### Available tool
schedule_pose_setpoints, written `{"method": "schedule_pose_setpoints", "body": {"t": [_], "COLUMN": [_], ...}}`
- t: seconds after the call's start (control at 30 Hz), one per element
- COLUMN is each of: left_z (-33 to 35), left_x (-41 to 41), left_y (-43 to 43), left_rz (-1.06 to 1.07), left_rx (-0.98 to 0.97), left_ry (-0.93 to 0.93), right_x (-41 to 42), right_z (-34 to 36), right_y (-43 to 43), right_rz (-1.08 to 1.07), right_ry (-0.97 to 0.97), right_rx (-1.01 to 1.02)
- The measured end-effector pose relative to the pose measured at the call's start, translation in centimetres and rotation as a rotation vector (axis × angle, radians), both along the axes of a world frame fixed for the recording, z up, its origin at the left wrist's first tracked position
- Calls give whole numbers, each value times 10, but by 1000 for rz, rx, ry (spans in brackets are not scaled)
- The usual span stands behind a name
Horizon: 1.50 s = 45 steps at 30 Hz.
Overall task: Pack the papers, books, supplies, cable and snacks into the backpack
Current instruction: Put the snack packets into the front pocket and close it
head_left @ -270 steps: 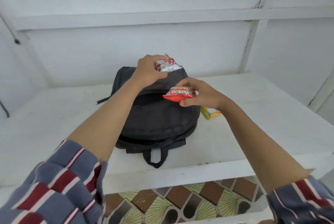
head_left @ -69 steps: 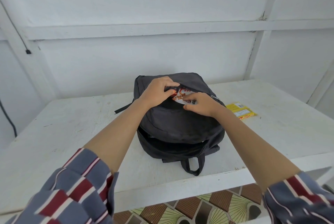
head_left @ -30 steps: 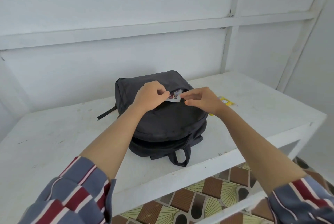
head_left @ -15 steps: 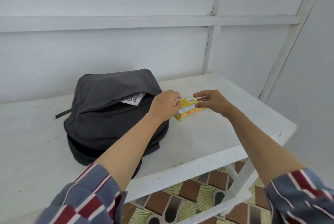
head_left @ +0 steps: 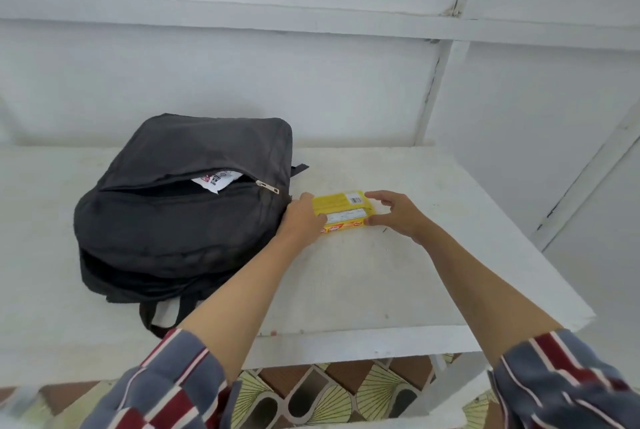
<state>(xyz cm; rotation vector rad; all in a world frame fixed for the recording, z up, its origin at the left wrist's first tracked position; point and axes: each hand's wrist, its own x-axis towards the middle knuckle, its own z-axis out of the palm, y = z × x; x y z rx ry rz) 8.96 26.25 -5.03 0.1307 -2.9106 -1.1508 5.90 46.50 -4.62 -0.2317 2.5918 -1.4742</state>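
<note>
A dark grey backpack lies on the white table, its front pocket unzipped, and a white and red snack packet pokes out of the opening. Just right of the bag lies a yellow snack box. My left hand grips the box's left end, and my right hand pinches its right end between thumb and fingers. The box still touches the table.
The table's front edge and right corner lie close to my forearms. White plank walls stand behind and to the right. A patterned tile floor shows below the table. The bag's carry loop hangs near the front edge.
Both hands left the backpack pocket, where a snack was tucked in, and moved right to the yellow box. My right hand has now closed on its right end.
</note>
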Motion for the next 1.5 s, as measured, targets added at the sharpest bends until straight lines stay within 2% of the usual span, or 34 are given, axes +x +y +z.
{"method": "schedule_pose_setpoints", "body": {"t": [0.2,0.4,0.7,0.97,1.2,1.5], "left_z": [-3,-5,3,36,68,70], "left_x": [-8,-10,-4,16,58,119], "left_y": [3,7,7,-9,-51,-161], "left_rz": [14,-43,-65,-172,-246,-203], "left_rx": [-69,7,170,256,355,303], "left_ry": [-98,-95,-48,71,155,168], "right_x": [-17,-20,3,42,89,138], "right_z": [-9,-20,-12,22,60,71], "right_y": [0,-7,1,-1,-40,-141], "right_rz": [38,56,-4,-57,-42,50], "right_ry": [-74,-69,-40,23,80,67], "right_rx": [1,26,-201,-356,-402,-349]}}
